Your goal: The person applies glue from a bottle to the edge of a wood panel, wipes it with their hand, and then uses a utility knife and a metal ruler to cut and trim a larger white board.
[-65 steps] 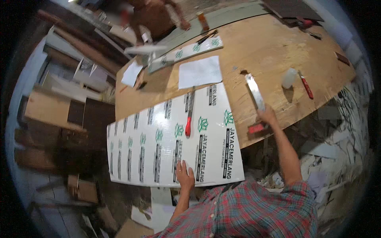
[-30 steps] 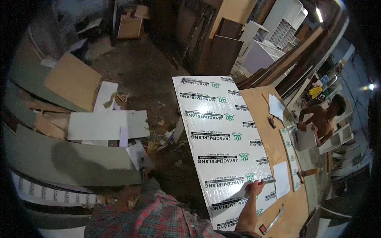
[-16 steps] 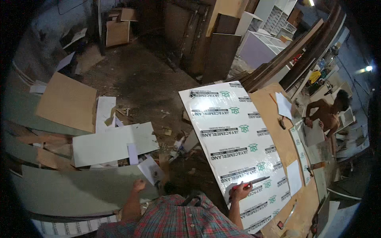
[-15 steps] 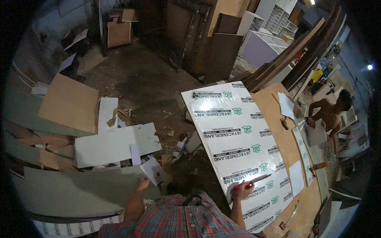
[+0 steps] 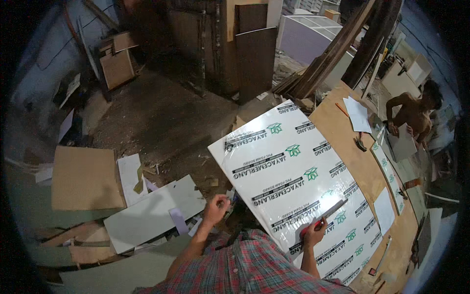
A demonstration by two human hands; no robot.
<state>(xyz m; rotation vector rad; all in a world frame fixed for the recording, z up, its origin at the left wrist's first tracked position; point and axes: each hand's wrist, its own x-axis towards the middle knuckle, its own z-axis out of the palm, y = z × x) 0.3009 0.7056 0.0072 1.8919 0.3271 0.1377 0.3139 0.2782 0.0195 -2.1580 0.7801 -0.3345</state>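
Note:
My right hand (image 5: 313,234) is closed around the red handle of a long, dark-bladed tool (image 5: 335,209) that looks like a hand saw. Its blade points away to the far right, over a white foam board (image 5: 267,169) printed with green and black marks. The board lies tilted across a plywood work surface (image 5: 329,110). Left of the board's edge, my left hand (image 5: 216,209) is raised over the floor with its fingers curled together. Whether something small is pinched in them cannot be made out.
A hammer (image 5: 360,142), white sheets (image 5: 357,115) and a narrow printed strip (image 5: 387,171) lie on the plywood. Farther right, a co-worker (image 5: 409,115) holds a grey panel (image 5: 402,143). Cut panels (image 5: 152,215) and a brown board (image 5: 87,179) are piled at left.
My left hand has come up and right, towards the board's edge. The tool in my right hand has shifted slightly right and nearer. The view has turned and dropped somewhat.

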